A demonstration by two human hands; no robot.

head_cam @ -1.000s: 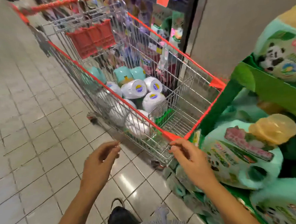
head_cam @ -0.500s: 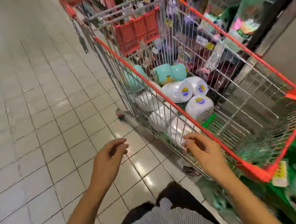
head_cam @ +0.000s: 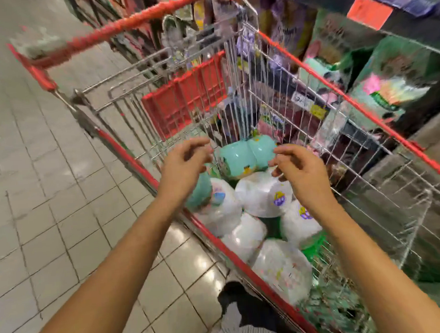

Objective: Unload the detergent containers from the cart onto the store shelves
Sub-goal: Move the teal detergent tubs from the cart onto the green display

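Observation:
A wire shopping cart (head_cam: 308, 73) with red rims stands in front of me. Inside lie several white detergent containers (head_cam: 264, 197) with purple and yellow labels, and mint-green containers (head_cam: 239, 157) further back. My left hand (head_cam: 185, 168) hovers over the cart's left rim, fingers curled and apart, holding nothing. My right hand (head_cam: 299, 171) hangs above the white containers, fingers spread, also empty. Both hands are just short of the mint-green containers, one on each side. The image is blurred by motion.
Store shelves (head_cam: 387, 61) with purple and green packages run along the right of the cart. A red child seat flap (head_cam: 186, 99) stands at the cart's far end under the red handle (head_cam: 128, 25). Tiled floor (head_cam: 48, 202) lies on the left.
Both hands have risen from beside the cart's near corner and reached in over the basket toward the mint-green containers. My view has swung left, away from the green shelf display.

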